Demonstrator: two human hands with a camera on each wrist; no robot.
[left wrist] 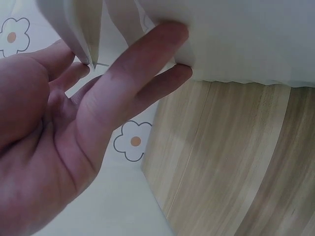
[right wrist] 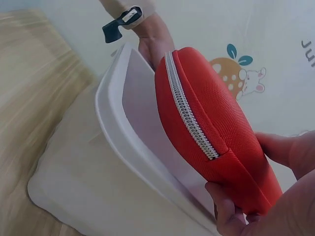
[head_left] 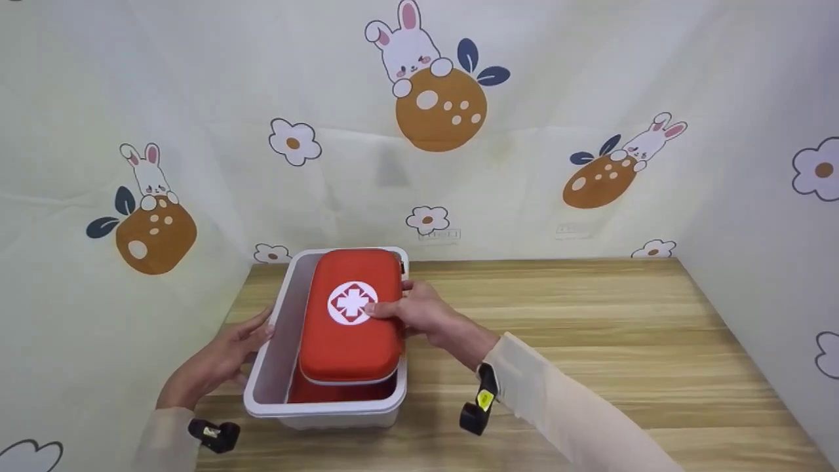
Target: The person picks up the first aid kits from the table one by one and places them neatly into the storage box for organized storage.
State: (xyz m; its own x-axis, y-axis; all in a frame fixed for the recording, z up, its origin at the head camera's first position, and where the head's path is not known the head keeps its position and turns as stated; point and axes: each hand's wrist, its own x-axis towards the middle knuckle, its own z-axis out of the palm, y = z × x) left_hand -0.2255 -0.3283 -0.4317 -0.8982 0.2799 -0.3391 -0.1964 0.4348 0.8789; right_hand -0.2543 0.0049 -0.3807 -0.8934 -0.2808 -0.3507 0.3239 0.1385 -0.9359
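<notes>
A red zippered first-aid case [head_left: 354, 347] with a white cross emblem is tilted at the top of a white plastic bin [head_left: 328, 412], partly inside its opening. My right hand [head_left: 429, 314] grips its right side, thumb on the top face near the emblem and fingers beneath the edge. The right wrist view shows the case's silver zipper [right wrist: 189, 113]. My left hand [head_left: 219, 357] holds the bin's left side, thumb at the rim and long fingers [left wrist: 133, 73] along the outer wall. Something red [head_left: 341, 391] shows below the case inside the bin; its kind is hidden.
The bin stands on a wood-grain table [head_left: 590, 354], towards its left side. A pale cloth [head_left: 537, 72] printed with rabbits, oranges and flowers hangs behind and at both sides. Black wrist cameras [head_left: 478, 400] sit at both sleeves.
</notes>
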